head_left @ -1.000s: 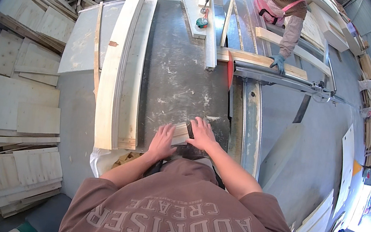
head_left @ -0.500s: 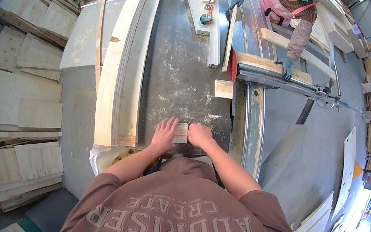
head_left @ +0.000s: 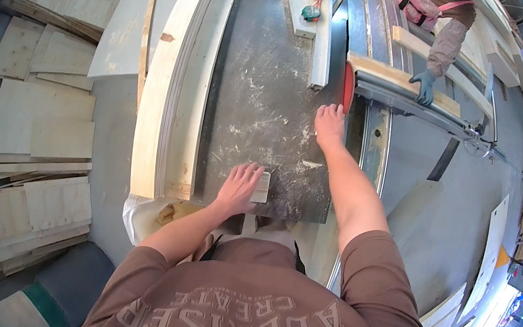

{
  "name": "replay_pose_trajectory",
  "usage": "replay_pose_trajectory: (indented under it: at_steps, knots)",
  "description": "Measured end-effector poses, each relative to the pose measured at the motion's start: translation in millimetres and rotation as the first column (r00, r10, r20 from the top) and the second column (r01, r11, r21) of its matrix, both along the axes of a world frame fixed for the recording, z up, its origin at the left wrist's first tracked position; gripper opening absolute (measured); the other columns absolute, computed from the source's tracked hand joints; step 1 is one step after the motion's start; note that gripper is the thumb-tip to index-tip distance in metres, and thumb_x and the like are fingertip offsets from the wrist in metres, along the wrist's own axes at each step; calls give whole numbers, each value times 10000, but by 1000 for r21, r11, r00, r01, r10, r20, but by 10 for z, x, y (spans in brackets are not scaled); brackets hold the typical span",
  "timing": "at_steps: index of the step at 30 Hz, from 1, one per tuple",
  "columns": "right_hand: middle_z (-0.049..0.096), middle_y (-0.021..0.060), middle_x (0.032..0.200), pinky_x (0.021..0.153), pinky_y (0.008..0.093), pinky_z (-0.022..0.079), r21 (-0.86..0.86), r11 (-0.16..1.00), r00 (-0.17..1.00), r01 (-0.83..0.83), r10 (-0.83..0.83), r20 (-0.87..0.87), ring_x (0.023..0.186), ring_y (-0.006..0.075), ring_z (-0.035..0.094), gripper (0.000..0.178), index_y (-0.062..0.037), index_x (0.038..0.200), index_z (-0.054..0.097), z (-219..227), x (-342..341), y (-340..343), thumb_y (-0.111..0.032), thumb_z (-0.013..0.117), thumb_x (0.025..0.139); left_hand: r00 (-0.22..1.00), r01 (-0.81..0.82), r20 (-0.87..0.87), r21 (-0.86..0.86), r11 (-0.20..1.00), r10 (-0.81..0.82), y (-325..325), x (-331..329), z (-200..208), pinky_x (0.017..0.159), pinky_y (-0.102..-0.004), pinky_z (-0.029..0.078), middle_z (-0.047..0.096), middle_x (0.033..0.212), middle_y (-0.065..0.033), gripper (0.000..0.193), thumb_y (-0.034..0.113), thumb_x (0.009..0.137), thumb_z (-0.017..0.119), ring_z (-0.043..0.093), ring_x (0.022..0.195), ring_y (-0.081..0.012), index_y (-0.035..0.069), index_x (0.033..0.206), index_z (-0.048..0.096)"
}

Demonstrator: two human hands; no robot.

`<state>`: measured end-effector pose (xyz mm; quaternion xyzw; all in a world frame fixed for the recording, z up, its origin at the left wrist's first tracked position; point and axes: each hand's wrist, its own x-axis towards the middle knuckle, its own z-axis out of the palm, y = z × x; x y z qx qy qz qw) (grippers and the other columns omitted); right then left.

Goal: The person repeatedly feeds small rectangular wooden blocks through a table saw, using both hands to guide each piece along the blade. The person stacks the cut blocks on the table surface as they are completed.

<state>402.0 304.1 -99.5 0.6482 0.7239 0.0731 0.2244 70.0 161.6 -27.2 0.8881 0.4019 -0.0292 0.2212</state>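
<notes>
On the dark saw table (head_left: 249, 107), my left hand (head_left: 239, 189) lies near the front edge. Its fingers are stretched out along the left side of a small pale wood block (head_left: 261, 188). My right hand (head_left: 330, 126) reaches forward over the table, close to the red disc-like part (head_left: 348, 87) of the saw. Its fingers are bent down and together, hiding whatever lies under them.
To the left stand long pale boards (head_left: 169, 82) on edge. A metal fence (head_left: 322, 44) and a tape measure (head_left: 310, 13) are ahead. Across the saw, a co-worker's gloved hand (head_left: 424, 86) rests on a board (head_left: 383, 71). Panels (head_left: 44, 121) are stacked on the floor.
My right hand has left the near block and moved forward and right, covering where another small block lay. My left hand stays at the near block. The co-worker's upright strip has left the fence's near end.
</notes>
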Motion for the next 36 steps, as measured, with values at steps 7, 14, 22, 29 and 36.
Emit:
replay_pose_trajectory:
  at_steps: [7, 14, 22, 29, 36]
  knots:
    - [620, 199, 1295, 1241, 504, 338, -58, 997, 908, -45, 16, -418, 1300, 370, 572, 934, 10, 1424, 526, 1134, -715, -550, -312, 959, 662, 839, -421, 236, -286, 861, 490, -254, -296, -114, 1283, -531, 311, 421, 1594, -298, 965, 214, 815, 773, 380, 1500, -485, -52, 1617, 305]
    - [574, 203, 1289, 1165, 481, 426, -120, 962, 757, -244, 112, -643, 1271, 383, 550, 878, 0, 1432, 495, 1042, -1748, -1620, -195, 899, 678, 585, -468, 221, -694, 547, 781, -342, -288, -497, 1082, -496, 544, 702, 1340, -316, 716, 58, 810, 638, 676, 1269, -480, -73, 1503, 517]
    - [357, 344, 1648, 1306, 491, 309, -302, 939, 453, 166, -345, -822, 1546, 480, 375, 1219, 117, 1670, 38, 673, -1770, -2093, -297, 860, 871, 610, -517, 152, -668, 535, 778, -376, -179, -285, 1067, -503, 529, 726, 1256, -337, 617, 71, 808, 614, 687, 1231, -490, -69, 1407, 578]
    - [185, 373, 1736, 1304, 474, 324, -556, 817, 133, 154, -575, -808, 1592, 502, 300, 1374, 105, 1659, -169, 414, -1812, -2213, -317, 874, 871, 647, -485, 126, -693, 534, 752, -403, -228, -410, 1082, -496, 527, 682, 1337, -337, 652, 98, 788, 680, 663, 1274, -488, -39, 1407, 528]
    - [280, 282, 1730, 1279, 509, 361, -325, 946, 668, -1, -241, -704, 1593, 419, 328, 1269, 26, 1699, 126, 894, -1669, -2008, -140, 937, 737, 705, -400, 125, -743, 537, 698, -338, -371, -483, 1127, -445, 508, 664, 1389, -281, 911, 108, 731, 791, 652, 1317, -388, -41, 1551, 423]
